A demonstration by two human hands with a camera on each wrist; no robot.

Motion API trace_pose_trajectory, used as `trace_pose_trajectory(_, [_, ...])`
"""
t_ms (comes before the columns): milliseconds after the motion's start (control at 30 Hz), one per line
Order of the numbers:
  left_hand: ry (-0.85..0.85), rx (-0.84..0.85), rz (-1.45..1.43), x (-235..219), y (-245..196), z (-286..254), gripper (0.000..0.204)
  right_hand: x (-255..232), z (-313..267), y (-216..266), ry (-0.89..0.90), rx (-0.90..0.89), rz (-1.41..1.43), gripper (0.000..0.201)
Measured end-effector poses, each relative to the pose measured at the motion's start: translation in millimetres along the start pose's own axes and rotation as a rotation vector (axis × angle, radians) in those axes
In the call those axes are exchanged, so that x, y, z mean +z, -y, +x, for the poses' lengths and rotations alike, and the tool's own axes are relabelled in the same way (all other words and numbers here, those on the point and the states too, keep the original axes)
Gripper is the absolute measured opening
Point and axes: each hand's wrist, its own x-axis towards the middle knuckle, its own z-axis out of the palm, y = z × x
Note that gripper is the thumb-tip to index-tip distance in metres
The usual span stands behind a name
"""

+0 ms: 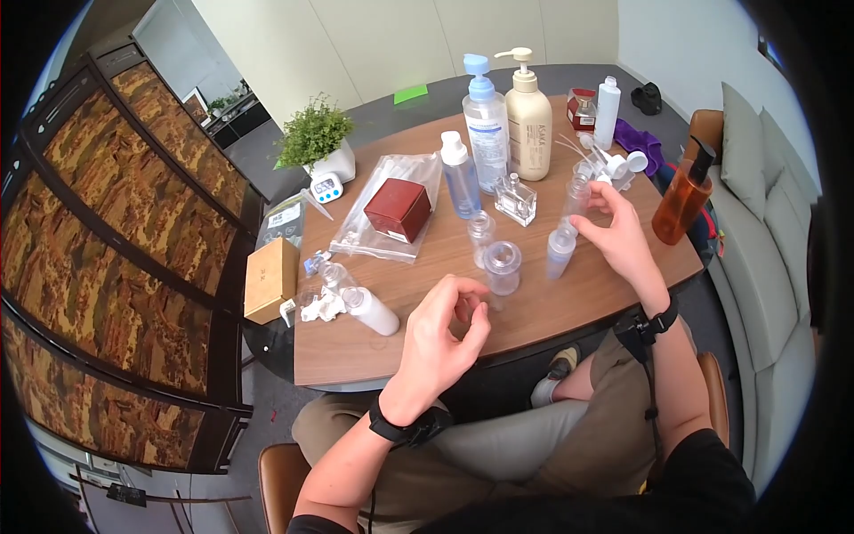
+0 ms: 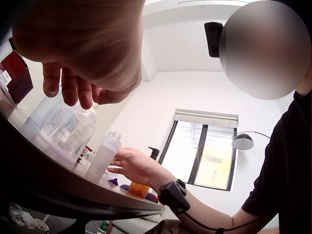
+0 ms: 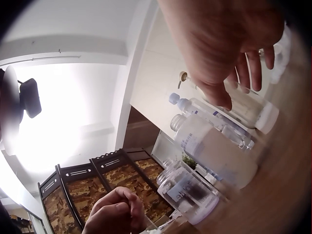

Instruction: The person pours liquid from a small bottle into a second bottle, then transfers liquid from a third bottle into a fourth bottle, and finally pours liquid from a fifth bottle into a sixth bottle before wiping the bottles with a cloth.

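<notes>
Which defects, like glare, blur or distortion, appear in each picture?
Head: lens distortion bows the brown-panelled wooden folding screen, corners black; left wrist: a round blurred patch hides the face; right wrist: glare washes out the white ceiling, the brown wooden tabletop looks blurred.

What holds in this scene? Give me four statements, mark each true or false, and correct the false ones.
1. The plant's pot is white. True.
2. The amber pump bottle stands at the table's left end. False: that bottle stands at the right end.
3. The frosted bottle by the right hand is uncapped. True.
4. The left hand grips the cream pump bottle. False: it visibly holds nothing.
</notes>
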Motion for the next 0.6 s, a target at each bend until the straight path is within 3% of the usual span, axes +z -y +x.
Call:
trace_pose_trajectory(67, [0.004,0.006,0.004,0,0,0,0.018,-2,1,3,0.056,0.036,-0.025,0.041])
trace_pose_trajectory(200, [-0.007,0.007,0.006,1,0,0,0.018,-6,1,4,-0.007,0.042,-0.084,0.039])
trace_pose_trajectory(300, [-0.024,0.016,0.005,-2,-2,0,0.018,-9,-1,35,-0.255,-0.171,-0.12,0.04])
trace_pose_trajectory(400, [-0.046,0.042,-0.01,-4,-6,1,0.018,-13,-12,65,-0.242,-0.251,-0.006,0.04])
trace_pose_trajectory(467, [-0.054,0.061,-0.023,-6,-7,1,0.018,0,-28,90,-0.201,-0.252,0.133,0.04])
trace_pose_trajectory(533, [-0.042,0.133,-0.023,-7,-7,1,0.023,11,-45,106,0.04,-0.182,0.302,0.044])
trace_pose_trajectory(600, [-0.035,0.148,-0.028,-8,-7,1,0.027,24,-55,115,0.218,-0.185,0.211,0.047])
